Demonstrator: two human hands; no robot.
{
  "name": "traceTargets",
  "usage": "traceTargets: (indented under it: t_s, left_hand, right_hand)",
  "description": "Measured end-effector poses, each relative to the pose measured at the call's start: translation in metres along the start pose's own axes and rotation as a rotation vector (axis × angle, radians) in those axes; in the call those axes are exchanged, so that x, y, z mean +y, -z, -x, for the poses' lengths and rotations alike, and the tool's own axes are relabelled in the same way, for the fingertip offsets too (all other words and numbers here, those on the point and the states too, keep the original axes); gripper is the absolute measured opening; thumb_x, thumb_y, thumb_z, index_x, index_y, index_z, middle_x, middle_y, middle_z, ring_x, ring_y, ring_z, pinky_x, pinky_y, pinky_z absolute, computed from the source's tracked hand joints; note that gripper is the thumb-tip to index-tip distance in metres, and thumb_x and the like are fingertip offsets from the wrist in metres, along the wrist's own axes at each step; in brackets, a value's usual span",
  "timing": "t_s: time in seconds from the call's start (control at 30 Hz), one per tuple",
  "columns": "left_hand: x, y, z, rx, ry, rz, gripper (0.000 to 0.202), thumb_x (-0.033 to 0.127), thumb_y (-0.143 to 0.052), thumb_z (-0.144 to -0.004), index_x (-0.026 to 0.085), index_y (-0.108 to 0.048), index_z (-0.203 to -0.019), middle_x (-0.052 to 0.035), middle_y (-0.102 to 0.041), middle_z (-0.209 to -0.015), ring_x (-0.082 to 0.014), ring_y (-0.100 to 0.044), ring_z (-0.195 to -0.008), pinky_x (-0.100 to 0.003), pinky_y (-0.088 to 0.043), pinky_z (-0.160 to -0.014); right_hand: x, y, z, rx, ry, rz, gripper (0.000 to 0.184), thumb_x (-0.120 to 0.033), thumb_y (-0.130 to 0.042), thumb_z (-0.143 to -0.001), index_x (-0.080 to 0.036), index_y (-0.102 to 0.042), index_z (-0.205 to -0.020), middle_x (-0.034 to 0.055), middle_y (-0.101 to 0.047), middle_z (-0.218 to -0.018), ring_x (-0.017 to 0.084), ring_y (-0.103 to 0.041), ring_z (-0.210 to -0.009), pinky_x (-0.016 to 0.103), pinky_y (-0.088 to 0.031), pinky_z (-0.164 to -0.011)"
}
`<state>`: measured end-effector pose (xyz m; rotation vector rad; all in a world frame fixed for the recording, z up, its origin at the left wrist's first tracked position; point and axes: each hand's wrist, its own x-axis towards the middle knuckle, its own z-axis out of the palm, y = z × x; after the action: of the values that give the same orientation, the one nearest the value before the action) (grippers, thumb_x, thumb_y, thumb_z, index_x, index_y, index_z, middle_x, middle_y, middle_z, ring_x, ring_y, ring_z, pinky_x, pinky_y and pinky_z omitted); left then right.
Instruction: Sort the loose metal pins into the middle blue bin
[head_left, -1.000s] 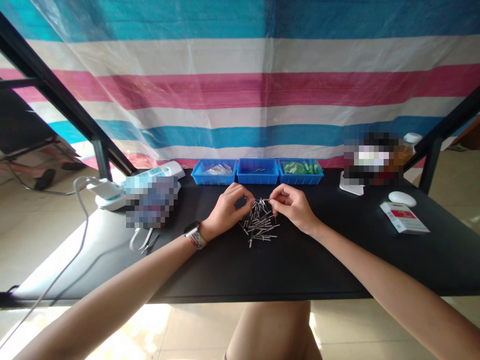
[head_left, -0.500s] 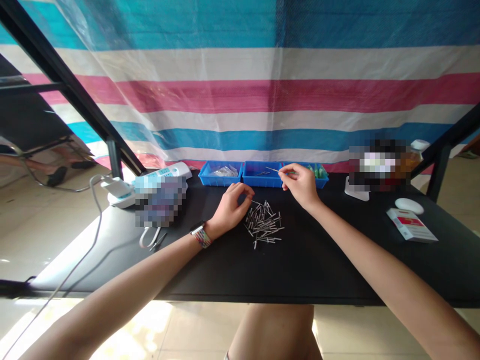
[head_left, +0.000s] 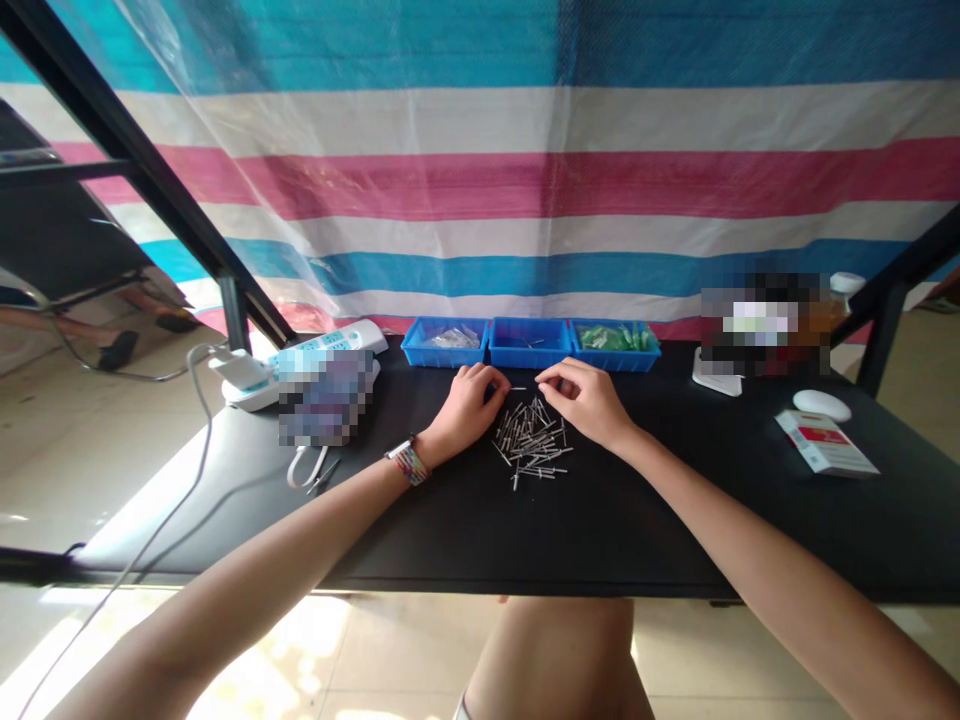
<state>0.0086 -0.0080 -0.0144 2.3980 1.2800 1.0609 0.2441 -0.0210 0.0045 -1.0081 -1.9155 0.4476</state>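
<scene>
Pinched between thumb and forefinger of my left hand (head_left: 474,402) is a thin blind rivet (head_left: 518,388), its end pointing right. A loose pile of blind rivets (head_left: 529,440) lies on the black table just below both hands. My right hand (head_left: 589,402) is closed at the right of the pile, its fingertips a short gap from that rivet; whether anything is in them I cannot make out. Behind the hands, the middle blue tray (head_left: 529,358) holds a few thin rivets.
The left blue tray (head_left: 446,357) holds clear plastic bags, the right blue tray (head_left: 616,362) green ones. A power strip (head_left: 334,340) with a plugged charger and cable stands left. At right lie a cardboard box (head_left: 825,445) and a white oval case (head_left: 822,405).
My right hand has come back from above the middle tray toward my left hand, and the rivet it held no longer shows in its fingers. My left hand stays beside the pile.
</scene>
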Motion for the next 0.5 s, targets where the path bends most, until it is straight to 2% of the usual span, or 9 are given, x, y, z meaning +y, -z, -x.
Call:
traceTargets:
  t_s: [0.13, 0.33, 0.5]
  left_hand:
    - [0.012, 0.008, -0.001, 0.054, -0.059, 0.082, 0.012, 0.025, -0.055, -0.106, 0.021, -0.065, -0.100, -0.0045, -0.072, -0.101, -0.0228, -0.062, -0.096, -0.040, -0.047, -0.095]
    - [0.024, 0.015, 0.001, 0.057, -0.141, 0.158, 0.016, 0.029, -0.055, -0.109, 0.022, -0.067, -0.101, -0.0045, -0.073, -0.101, -0.0226, -0.061, -0.098, -0.038, -0.048, -0.093]
    - [0.024, 0.016, 0.003, 0.076, -0.122, 0.167, 0.013, 0.030, -0.057, -0.108, 0.022, -0.067, -0.105, -0.0043, -0.072, -0.100, -0.0225, -0.063, -0.098, -0.038, -0.049, -0.094]
  right_hand:
    - [0.000, -0.005, 0.001, -0.004, -0.028, -0.128, 0.006, -0.024, -0.070, -0.090, -0.021, -0.073, -0.094, 0.0051, -0.071, -0.091, 0.015, -0.064, -0.065, 0.028, -0.053, -0.058]
    - [-0.003, -0.005, 0.002, 0.023, -0.046, -0.197, 0.006, -0.026, -0.070, -0.090, -0.021, -0.069, -0.088, 0.0040, -0.066, -0.084, 0.016, -0.063, -0.066, 0.029, -0.054, -0.059]
    - [-0.005, -0.005, 0.002, 0.009, -0.047, -0.201, 0.010, -0.028, -0.070, -0.090, -0.021, -0.067, -0.083, 0.0030, -0.065, -0.082, 0.015, -0.060, -0.064, 0.028, -0.050, -0.057]
